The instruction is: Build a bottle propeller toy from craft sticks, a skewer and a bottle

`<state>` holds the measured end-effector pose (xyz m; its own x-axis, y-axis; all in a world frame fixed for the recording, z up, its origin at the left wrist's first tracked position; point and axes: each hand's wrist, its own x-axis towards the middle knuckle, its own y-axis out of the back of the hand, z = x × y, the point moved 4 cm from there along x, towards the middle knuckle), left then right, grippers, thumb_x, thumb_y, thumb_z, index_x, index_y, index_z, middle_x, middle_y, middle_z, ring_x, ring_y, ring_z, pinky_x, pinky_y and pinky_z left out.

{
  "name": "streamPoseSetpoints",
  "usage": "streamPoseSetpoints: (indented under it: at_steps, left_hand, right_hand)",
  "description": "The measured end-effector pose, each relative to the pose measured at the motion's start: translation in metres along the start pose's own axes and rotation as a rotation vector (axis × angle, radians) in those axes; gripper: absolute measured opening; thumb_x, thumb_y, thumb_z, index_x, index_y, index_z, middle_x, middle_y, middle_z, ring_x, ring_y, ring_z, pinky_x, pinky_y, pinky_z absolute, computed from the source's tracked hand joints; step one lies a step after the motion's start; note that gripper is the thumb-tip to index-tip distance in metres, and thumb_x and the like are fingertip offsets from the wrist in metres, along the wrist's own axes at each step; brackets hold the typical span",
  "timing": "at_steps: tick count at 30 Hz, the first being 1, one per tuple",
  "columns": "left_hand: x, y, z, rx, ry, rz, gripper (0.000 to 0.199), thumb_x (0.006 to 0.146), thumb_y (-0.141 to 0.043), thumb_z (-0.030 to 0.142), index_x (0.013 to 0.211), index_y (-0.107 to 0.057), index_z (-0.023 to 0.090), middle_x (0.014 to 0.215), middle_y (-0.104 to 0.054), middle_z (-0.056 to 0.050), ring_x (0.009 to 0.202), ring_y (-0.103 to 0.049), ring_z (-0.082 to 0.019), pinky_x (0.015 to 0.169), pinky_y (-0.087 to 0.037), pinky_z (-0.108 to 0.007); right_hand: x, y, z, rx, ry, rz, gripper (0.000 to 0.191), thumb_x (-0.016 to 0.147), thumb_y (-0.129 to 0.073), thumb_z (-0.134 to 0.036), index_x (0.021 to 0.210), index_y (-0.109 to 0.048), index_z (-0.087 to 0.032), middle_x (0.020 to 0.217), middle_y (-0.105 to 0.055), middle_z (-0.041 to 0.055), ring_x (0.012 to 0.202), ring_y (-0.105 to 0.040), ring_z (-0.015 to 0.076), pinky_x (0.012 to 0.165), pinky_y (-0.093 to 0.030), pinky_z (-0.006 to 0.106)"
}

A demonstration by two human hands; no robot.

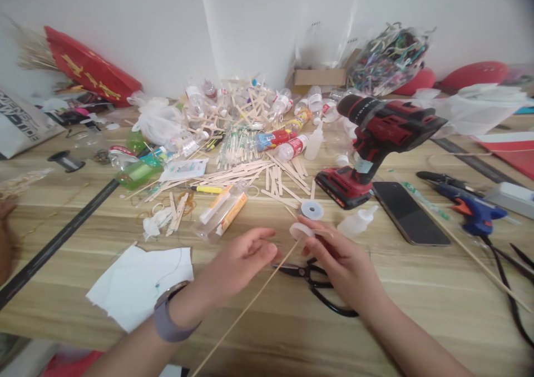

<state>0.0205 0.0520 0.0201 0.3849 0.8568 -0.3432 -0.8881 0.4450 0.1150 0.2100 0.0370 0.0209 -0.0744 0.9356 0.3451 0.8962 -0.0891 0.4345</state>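
- My right hand (342,261) pinches a round, translucent white plastic disc (300,231) by its right edge.
- My left hand (242,260), loosely open and empty, sits just left; a thin tan wooden stick (246,309) slants nearward from the disc.
- Beneath, a wood-grain tabletop (442,299); far, a pale wall (162,38).

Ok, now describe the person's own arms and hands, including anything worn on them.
The left hand and right hand are ungloved, and no sleeves show. On the left wrist is a watch with a wide, plain, greyish-purple strap. Nothing shows on the right wrist.
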Motion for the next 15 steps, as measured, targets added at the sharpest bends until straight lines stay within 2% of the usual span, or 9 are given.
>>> streamPoseSetpoints:
  at_steps: [4,6,11,15]
  left_hand:
    - [-0.002,0.019,0.011,0.209,-0.094,0.148,0.037,0.084,-0.060,0.040,0.116,-0.062,0.022,0.101,-0.072,-0.007,0.097,-0.065,-0.023,0.082,-0.046,-0.030]
    - [-0.002,0.021,0.013,0.242,-0.100,0.170,0.033,0.084,-0.060,0.039,0.112,-0.064,0.022,0.099,-0.072,-0.006,0.096,-0.065,-0.023,0.080,-0.047,-0.029]
    - [0.001,0.008,0.008,0.253,-0.104,0.023,0.027,0.085,-0.057,0.038,0.104,-0.068,0.023,0.096,-0.074,-0.005,0.089,-0.067,-0.022,0.073,-0.047,-0.027]
    - [0.010,-0.008,-0.001,0.168,-0.082,-0.113,0.027,0.089,-0.051,0.037,0.101,-0.067,0.019,0.088,-0.074,-0.006,0.084,-0.067,-0.020,0.074,-0.047,-0.028]
  right_hand:
    - [0.001,0.003,0.001,-0.010,0.002,0.014,0.032,0.093,-0.051,-0.034,0.116,-0.067,-0.020,0.108,-0.071,0.0097,0.069,-0.067,0.0147,0.064,-0.057,0.028]
    - [0.001,0.003,0.002,-0.033,0.017,0.013,0.032,0.093,-0.051,-0.035,0.117,-0.067,-0.021,0.110,-0.071,0.0098,0.075,-0.069,0.0168,0.069,-0.057,0.031]
    - [0.001,0.002,0.005,-0.045,0.025,0.000,0.033,0.093,-0.052,-0.034,0.120,-0.065,-0.021,0.105,-0.073,0.0095,0.088,-0.070,0.0205,0.078,-0.057,0.034]
    - [0.002,-0.002,0.004,-0.048,0.049,-0.027,0.031,0.093,-0.052,-0.030,0.120,-0.065,-0.022,0.116,-0.070,0.0101,0.102,-0.067,0.0222,0.087,-0.055,0.037]
